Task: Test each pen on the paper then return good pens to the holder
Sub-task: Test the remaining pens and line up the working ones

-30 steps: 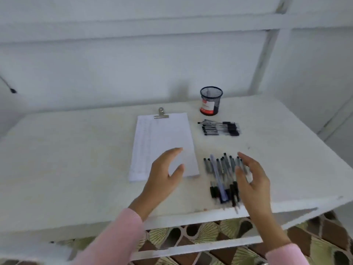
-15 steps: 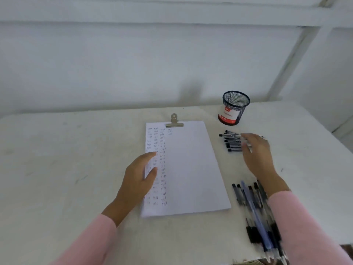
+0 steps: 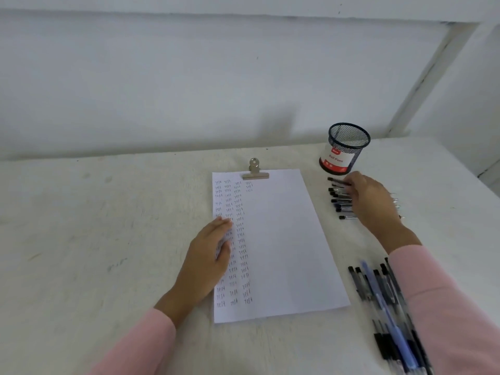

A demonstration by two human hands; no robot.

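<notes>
The fingers of the right hand curl down over the far row of pens. Their tips are at the topmost pen, which sticks out to the left from under them; I cannot tell whether they actually pinch it. The hand covers the right ends of that row, which lies just in front of the black mesh holder, standing upright near the back of the table. The fingers of the left hand are straight and close together, lying flat on the left edge of the paper, over its columns of small ink marks. A metal clip grips the sheet's top edge. A 2nd bunch of pens lies near the paper's lower right corner, partly hidden by the pink right sleeve.
</notes>
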